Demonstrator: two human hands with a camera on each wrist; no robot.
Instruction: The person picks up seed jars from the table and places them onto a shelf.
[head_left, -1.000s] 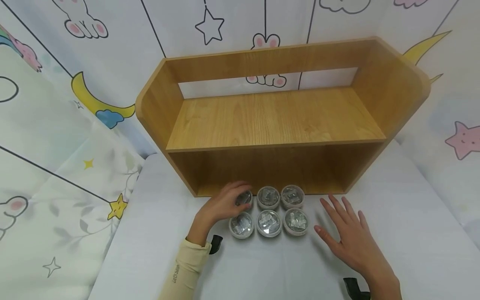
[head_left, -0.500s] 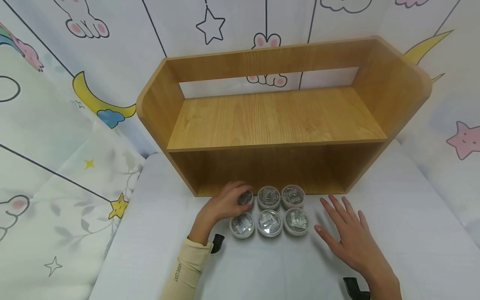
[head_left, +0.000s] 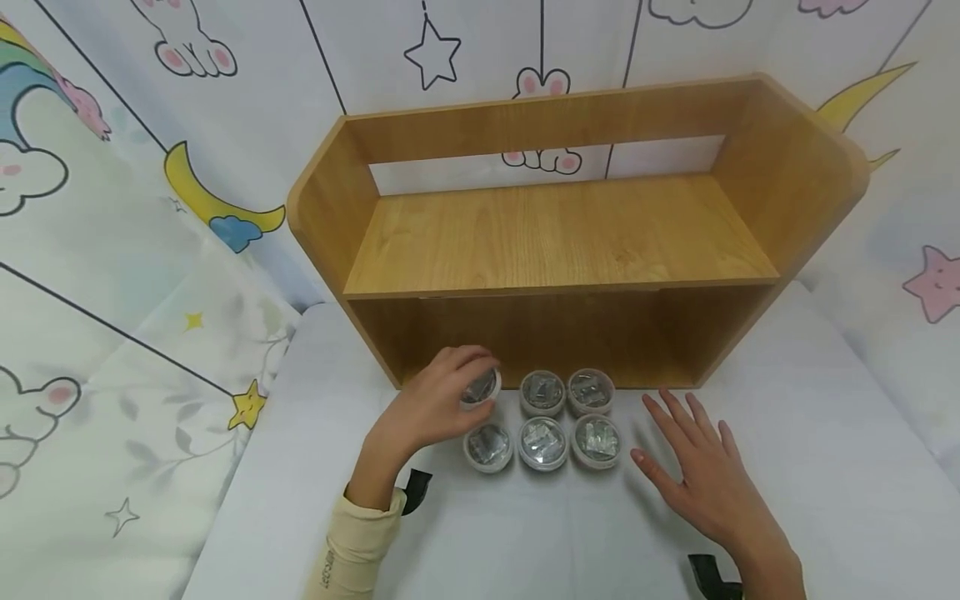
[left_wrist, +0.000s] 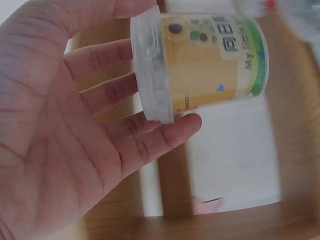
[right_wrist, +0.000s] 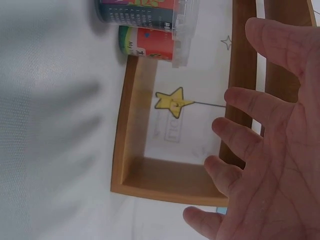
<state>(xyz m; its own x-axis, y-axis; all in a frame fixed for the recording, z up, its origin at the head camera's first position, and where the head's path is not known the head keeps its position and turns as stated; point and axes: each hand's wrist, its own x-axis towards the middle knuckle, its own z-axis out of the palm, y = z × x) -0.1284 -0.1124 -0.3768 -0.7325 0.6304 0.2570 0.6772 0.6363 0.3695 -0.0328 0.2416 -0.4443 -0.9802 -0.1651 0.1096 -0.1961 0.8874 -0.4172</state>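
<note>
My left hand (head_left: 431, 400) grips a small lidded cup (head_left: 482, 387) between thumb and fingers, at the front of the shelf's lower compartment. In the left wrist view this cup (left_wrist: 205, 62) has a clear lid and a yellow label with sunflowers. Several similar cups stand close by in two rows, among them a front-left cup (head_left: 488, 447) and a front-right cup (head_left: 597, 440). To their right, my right hand (head_left: 701, 483) is spread with straight fingers and holds nothing. The right wrist view shows a red-labelled cup (right_wrist: 150, 42) beside a dark-labelled cup (right_wrist: 137, 14).
A two-level wooden shelf (head_left: 562, 233) stands at the back of the white table (head_left: 525, 533). Its lower compartment (head_left: 600, 333) faces the cups. Behind and at the left hangs white cloth (head_left: 150, 350) printed with cartoon stars, moons and rabbits.
My left hand has lifted the back-left cup off the table and moved slightly up and left with it. My right hand and the other cups have stayed in place.
</note>
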